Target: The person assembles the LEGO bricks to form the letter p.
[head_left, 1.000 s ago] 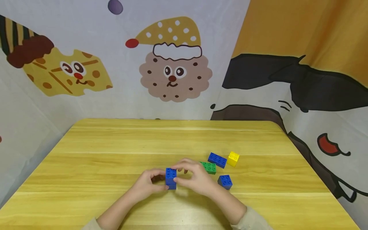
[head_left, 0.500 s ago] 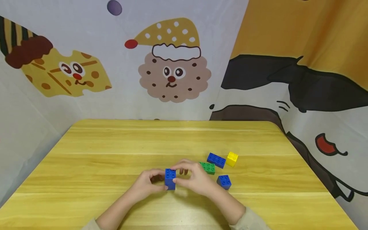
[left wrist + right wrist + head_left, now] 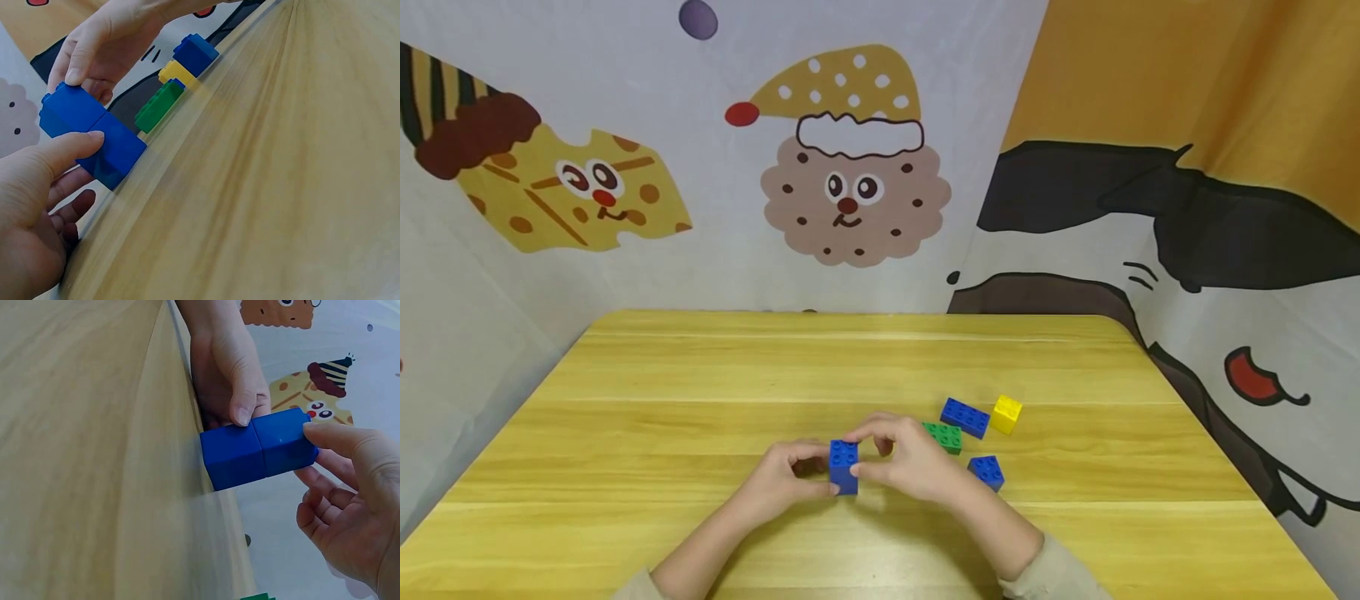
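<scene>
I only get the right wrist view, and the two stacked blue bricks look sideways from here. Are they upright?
Observer: Yes, the head view shows the blue stack upright, studs on top.
Operator: And what pokes in at my bottom edge?
Observer: A green brick, partly hidden by the right hand in the head view.
Operator: Any bricks of a third colour?
Observer: One yellow brick, farther from the person than the green one and to its right in the head view.

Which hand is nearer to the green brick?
Right: in the head view, the right hand is just left of the green brick; the left hand is farther left, beyond the blue stack.
</scene>
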`<state>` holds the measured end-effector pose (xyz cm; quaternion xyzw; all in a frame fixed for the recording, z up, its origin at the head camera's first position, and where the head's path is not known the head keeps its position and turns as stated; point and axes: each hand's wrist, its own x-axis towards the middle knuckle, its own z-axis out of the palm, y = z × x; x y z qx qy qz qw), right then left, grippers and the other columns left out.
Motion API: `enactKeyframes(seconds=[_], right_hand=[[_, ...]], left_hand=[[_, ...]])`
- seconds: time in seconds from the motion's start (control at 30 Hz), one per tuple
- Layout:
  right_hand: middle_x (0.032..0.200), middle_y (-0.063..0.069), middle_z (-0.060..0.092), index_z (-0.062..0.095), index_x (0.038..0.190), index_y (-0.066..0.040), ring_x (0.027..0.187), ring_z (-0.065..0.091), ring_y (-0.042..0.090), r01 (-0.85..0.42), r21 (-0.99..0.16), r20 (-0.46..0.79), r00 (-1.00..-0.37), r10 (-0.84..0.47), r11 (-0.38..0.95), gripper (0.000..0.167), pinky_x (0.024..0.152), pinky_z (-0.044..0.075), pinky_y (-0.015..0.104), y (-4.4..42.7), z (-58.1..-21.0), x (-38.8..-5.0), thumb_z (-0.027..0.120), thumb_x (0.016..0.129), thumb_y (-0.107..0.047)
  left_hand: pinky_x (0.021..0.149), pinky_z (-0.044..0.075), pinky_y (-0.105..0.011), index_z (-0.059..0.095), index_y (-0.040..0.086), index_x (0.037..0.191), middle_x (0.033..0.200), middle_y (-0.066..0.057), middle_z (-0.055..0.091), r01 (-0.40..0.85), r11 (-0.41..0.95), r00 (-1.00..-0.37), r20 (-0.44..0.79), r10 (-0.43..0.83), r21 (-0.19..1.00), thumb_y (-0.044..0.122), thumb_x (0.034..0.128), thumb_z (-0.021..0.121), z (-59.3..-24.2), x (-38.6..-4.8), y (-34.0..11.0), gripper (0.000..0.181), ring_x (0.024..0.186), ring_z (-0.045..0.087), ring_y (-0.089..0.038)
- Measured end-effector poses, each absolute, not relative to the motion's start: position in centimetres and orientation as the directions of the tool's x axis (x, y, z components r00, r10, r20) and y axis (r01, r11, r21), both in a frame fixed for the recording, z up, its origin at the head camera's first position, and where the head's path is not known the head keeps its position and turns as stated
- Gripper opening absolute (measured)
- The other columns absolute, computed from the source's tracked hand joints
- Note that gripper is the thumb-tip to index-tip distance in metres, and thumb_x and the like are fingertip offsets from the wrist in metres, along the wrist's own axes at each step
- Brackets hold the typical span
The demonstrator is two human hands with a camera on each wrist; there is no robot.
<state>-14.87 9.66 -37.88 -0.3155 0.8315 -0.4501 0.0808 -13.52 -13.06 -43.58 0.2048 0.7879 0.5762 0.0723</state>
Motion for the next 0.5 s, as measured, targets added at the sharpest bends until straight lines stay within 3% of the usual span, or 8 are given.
enactKeyframes(seconds=[0.17, 0.5], right_hand=[[0.088, 0.004, 0.061, 0.070, 0.111, -0.018, 0.071, 0.045, 0.012, -0.450, -0.791, 0.142, -0.795, -0.590, 0.415, 0.028, 0.058, 0.038, 0.022, 9.62, -37.75, -14.78, 0.075, 0.084, -0.018], [0.106, -0.015, 0.062, 0.069, 0.115, -0.020, 0.078, 0.052, 0.011, -0.467, -0.780, 0.176, -0.803, -0.570, 0.417, 0.030, 0.068, 0.046, 0.029, 9.64, -38.14, -14.46, 0.073, 0.086, -0.021]], left_hand=[[0.080, 0.047, -0.033, 0.071, 0.009, 0.107, 0.099, -0.002, 0.068, 0.231, 0.252, -0.907, 0.114, 0.406, 0.940, 0.015, 0.0743, 0.082, -43.47, -13.44, -13.08, 0.035, 0.092, 0.058, -0.026], [0.078, 0.046, -0.033, 0.070, 0.008, 0.109, 0.097, -0.003, 0.067, 0.236, 0.233, -0.907, 0.128, 0.402, 0.943, 0.015, 0.0762, 0.081, -43.62, -13.46, -13.16, 0.036, 0.091, 0.056, -0.027]])
